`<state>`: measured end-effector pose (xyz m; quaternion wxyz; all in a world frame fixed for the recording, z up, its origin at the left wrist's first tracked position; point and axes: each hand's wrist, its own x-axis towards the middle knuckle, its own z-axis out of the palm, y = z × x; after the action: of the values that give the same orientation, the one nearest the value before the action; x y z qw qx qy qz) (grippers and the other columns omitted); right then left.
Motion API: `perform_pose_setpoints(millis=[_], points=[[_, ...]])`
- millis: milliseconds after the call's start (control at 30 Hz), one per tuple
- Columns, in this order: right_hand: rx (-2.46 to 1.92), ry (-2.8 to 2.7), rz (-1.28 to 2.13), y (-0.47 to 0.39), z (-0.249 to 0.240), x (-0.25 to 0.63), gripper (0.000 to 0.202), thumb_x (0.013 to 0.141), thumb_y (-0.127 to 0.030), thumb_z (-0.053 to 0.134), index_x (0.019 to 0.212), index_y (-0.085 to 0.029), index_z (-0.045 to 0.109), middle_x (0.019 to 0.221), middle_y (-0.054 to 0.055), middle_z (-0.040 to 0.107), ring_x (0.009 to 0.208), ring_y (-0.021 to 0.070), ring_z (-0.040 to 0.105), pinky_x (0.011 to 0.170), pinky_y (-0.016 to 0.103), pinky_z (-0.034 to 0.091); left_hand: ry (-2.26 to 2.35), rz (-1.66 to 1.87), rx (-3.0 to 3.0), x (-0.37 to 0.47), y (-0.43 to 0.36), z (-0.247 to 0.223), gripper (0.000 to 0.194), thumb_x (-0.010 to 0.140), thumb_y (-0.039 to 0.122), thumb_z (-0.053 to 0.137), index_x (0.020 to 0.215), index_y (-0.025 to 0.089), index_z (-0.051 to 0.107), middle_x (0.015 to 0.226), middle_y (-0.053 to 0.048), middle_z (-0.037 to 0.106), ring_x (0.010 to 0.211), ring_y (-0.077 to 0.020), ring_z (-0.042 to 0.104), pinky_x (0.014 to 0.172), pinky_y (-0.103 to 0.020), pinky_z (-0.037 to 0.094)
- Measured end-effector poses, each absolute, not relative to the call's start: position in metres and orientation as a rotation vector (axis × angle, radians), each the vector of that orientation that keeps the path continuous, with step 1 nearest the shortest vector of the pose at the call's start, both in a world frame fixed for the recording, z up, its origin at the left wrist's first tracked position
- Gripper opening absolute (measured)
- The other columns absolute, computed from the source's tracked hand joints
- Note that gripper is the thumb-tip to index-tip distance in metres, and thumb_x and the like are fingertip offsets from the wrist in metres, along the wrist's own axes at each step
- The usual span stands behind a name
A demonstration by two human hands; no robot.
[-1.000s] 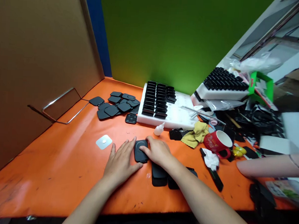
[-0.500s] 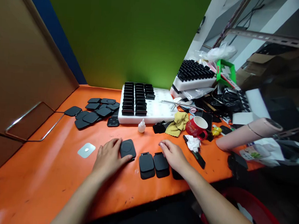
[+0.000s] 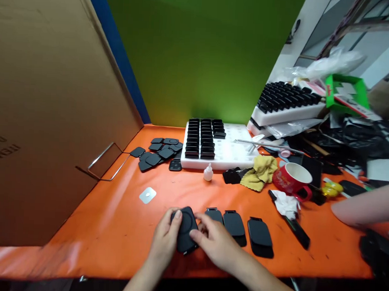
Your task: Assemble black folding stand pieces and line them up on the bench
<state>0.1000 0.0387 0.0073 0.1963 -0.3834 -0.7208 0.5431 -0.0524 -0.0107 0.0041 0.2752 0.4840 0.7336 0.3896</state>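
Both of my hands are on a flat black wireless charger pad [image 3: 186, 231] with a round ring on its face, tilted above the orange table. My left hand [image 3: 164, 236] grips its left side, thumb on the face. On the right edge, my right hand [image 3: 218, 241] closes with thumb and fingers; some fingertips are hidden behind the pad. Just to the right lie three similar black folding pads: one partly covered by my right hand [image 3: 213, 214], a middle one [image 3: 234, 225] and a far right one [image 3: 260, 236]. A silver square plate [image 3: 147, 196] with a white dot lies to the left.
A white foam tray [image 3: 233, 158] with rows of black pieces stands at the back. Loose black pads [image 3: 163, 154], a dropper bottle [image 3: 208, 173], a yellow cloth [image 3: 260, 171], a red mug [image 3: 289, 178] and a pink flask [image 3: 364, 206] surround the work area. A bent wire [image 3: 103, 178] lies left.
My left hand has lifted the charger pad off the table and drawn it nearer. My right hand has left the row of folding pads and joined on its right edge. The view has swung left.
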Motion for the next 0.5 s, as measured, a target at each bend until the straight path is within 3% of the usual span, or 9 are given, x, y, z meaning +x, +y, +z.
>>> perform_pose_setpoints(millis=[67,167,267,333,400,500], points=[[-1.041,-2.061,1.533,0.03,0.005,0.087,0.021,0.085,-0.036,0.045,0.093,-0.02,0.056,0.072,0.001,0.061,0.063,0.0147,0.055,0.055,0.023,0.038,2.021,1.06,1.261,-0.049,-0.023,0.002,0.031,0.087,0.042,0.028,0.077,0.021,0.048,0.069,0.0,0.057,0.065,-0.0158,0.056,0.061,-0.025,0.045],[-1.063,-2.138,1.388,0.029,0.006,0.08,0.026,0.089,-0.037,0.037,0.074,-0.02,0.05,0.065,0.0,0.057,0.059,0.0132,0.051,0.052,0.023,0.032,2.087,1.01,1.255,-0.064,-0.029,0.0,0.035,0.088,0.043,0.024,0.078,0.022,0.051,0.069,-0.001,0.057,0.065,-0.0165,0.057,0.062,-0.025,0.045],[-1.134,-2.232,1.216,0.051,0.009,0.08,0.03,0.091,-0.038,0.031,0.072,-0.02,0.048,0.062,-0.001,0.055,0.057,0.0131,0.05,0.05,0.023,0.028,2.237,0.898,1.242,-0.107,-0.02,0.002,0.038,0.086,0.045,0.026,0.099,0.023,0.054,0.077,-0.004,0.061,0.076,-0.0213,0.059,0.07,-0.031,0.044],[-1.219,-2.302,1.073,0.074,0.01,0.08,0.03,0.091,-0.036,0.029,0.075,-0.02,0.049,0.065,0.001,0.057,0.06,0.0142,0.052,0.052,0.023,0.029,2.383,0.812,1.217,-0.141,-0.01,0.003,0.042,0.081,0.048,0.035,0.107,0.02,0.052,0.098,-0.01,0.06,0.092,-0.0283,0.056,0.078,-0.04,0.041],[-1.287,-2.365,0.97,0.096,0.008,0.077,0.03,0.091,-0.035,0.03,0.077,-0.02,0.051,0.07,0.003,0.06,0.064,0.0155,0.055,0.053,0.023,0.031,2.456,0.727,1.235,-0.168,0.0,0.003,0.049,0.073,0.05,0.047,0.108,0.015,0.053,0.107,-0.015,0.055,0.105,-0.0337,0.049,0.088,-0.045,0.035],[-1.345,-2.412,0.891,0.117,0.001,0.071,0.027,0.088,-0.036,0.037,0.078,-0.018,0.055,0.072,0.006,0.062,0.067,0.0186,0.057,0.055,0.025,0.033,2.459,0.639,1.276,-0.189,0.009,-0.001,0.05,0.063,0.049,0.057,0.101,0.015,0.057,0.107,-0.014,0.053,0.11,-0.0342,0.045,0.093,-0.044,0.032]])
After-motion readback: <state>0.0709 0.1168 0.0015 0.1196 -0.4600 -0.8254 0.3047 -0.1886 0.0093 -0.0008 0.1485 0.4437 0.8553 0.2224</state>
